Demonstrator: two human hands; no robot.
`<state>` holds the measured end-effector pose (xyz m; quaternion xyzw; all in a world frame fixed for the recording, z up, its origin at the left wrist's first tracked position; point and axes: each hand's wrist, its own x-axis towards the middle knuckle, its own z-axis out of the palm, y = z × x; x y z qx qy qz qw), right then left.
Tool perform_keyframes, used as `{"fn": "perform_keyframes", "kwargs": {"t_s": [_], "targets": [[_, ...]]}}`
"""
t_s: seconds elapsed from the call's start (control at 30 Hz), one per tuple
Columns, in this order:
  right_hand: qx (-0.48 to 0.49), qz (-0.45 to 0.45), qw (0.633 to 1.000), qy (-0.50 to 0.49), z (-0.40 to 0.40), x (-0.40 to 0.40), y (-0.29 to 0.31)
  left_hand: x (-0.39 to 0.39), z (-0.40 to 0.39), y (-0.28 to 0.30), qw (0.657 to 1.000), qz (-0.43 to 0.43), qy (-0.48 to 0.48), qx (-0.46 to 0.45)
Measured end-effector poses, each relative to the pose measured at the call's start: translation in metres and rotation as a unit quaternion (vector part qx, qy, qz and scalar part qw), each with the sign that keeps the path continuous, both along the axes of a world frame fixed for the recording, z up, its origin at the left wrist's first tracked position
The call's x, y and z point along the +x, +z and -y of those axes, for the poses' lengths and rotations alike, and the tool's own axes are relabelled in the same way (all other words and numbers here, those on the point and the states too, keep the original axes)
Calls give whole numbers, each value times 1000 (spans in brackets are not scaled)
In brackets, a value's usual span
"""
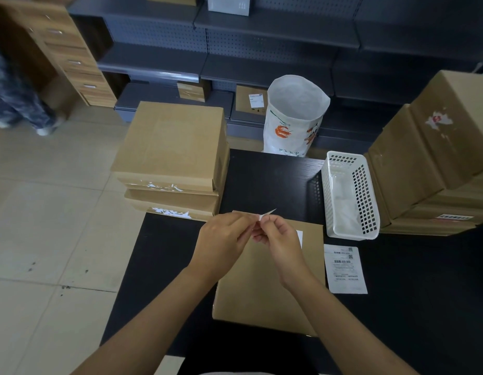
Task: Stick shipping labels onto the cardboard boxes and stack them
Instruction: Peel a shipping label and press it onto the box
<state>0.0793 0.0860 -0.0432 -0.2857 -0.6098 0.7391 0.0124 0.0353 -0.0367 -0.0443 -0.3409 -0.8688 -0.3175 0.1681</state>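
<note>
Above black table (275,182), both hands (221,239) (282,243) pinch label (266,214).

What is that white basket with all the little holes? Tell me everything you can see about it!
The white basket looks like plastic, long and rectangular, with rows of small square holes in its walls and a smooth rim with rounded corners. It stands upright on the black table, to the right of the box being labelled, close beside the stacked cardboard boxes. Something pale and see-through lies inside; what it is cannot be told. Neither hand touches it.
</note>
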Motion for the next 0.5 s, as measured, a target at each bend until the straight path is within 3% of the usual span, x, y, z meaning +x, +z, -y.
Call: {"fn": "perform_keyframes", "kwargs": {"t_s": [0.17, 0.27, 0.37, 0.5], "targets": [[1, -3, 1000, 15, -3, 3, -1, 5, -2, 1, 998, 58, -3, 16], [14, -21, 999, 26, -4, 5, 0, 8, -4, 5, 977, 191, -3, 93], [31, -49, 998, 39, -6, 7, 3, 9, -8, 10, 920, 338, 38, 195], [48, -67, 995, 52, -7, 9, 5, 3, -9, 5, 816, 500, 76, 280]]}}
